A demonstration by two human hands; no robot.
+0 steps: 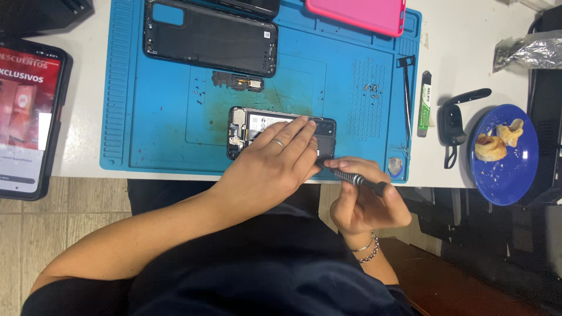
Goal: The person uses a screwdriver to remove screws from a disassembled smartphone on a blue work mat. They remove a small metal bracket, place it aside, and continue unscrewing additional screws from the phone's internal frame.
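An opened phone (257, 124) with its back off lies on a blue work mat (152, 117) near the mat's front edge. My left hand (270, 165) lies flat across the phone and presses it down, a ring on one finger. My right hand (366, 208) grips a black screwdriver (357, 179) whose tip points left at the phone's lower right corner, under my left fingertips. Most of the phone's right half is hidden by my left hand.
On the mat lie a black back cover (211, 38), a small black part (239, 82), loose screws (370, 89) and tweezers (406, 99). A pink case (360, 14) sits at the mat's top. A lit tablet (26, 111) lies left; a blue plate (506, 175) with food right.
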